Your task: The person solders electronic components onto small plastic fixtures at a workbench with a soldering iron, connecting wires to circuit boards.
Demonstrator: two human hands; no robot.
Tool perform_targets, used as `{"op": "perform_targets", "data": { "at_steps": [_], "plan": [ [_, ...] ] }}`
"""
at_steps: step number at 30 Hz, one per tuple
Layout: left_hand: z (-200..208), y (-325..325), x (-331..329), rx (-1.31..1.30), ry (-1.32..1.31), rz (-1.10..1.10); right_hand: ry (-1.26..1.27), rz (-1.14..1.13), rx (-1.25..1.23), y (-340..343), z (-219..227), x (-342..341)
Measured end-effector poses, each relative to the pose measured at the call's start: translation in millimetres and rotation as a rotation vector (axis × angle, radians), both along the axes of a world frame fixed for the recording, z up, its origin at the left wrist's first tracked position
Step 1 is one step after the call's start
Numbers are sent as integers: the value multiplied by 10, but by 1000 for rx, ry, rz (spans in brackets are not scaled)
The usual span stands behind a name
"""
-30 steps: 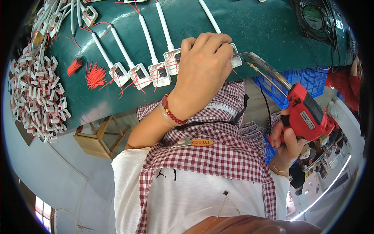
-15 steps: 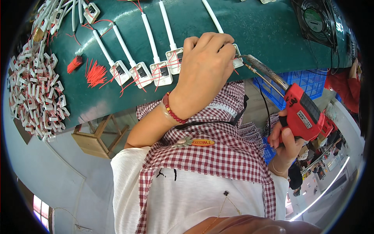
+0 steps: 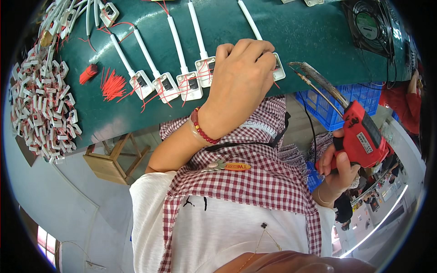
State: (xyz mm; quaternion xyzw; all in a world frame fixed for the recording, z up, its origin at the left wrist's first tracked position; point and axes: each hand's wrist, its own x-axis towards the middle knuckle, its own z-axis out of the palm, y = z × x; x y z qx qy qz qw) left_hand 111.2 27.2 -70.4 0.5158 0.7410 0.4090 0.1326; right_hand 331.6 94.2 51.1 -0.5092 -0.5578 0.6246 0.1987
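My left hand (image 3: 241, 75) is closed, knuckles up, over a white plastic switch housing (image 3: 280, 72) on the bench; its fingertips are hidden. A white tube (image 3: 249, 19) runs up from that housing, and a red wire end pokes out below it. In my right hand (image 3: 337, 169) is a red soldering gun (image 3: 364, 136), gripped by its handle. Its tip and thin feed tube point at the housing, a short gap away from it. Left of my left hand lie several similar housings (image 3: 190, 87) with white tubes, black switches and loose red wires.
A big pile of white housings (image 3: 43, 107) covers the green bench's (image 3: 300, 27) left end. Beside it lie two bundles of short red wires (image 3: 113, 85). A black fan (image 3: 368, 27) stands at the far right. Below are a blue crate (image 3: 364, 98) and a wooden stool (image 3: 109, 166).
The soldering gun has moved right, so its tip has drawn away from the housing under my left hand. The left hand has stayed almost still.
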Motion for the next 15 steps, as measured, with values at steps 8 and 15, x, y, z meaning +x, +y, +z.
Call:
{"op": "perform_targets", "data": {
  "at_steps": [8, 15],
  "plan": [
    [-9, 10, 11, 11, 6, -5, 75, -20, -15, -20, -62, 39],
    [117, -86, -145, -74, 27, -24, 126, 13, -6, -17, -104, 41]
  ]
}}
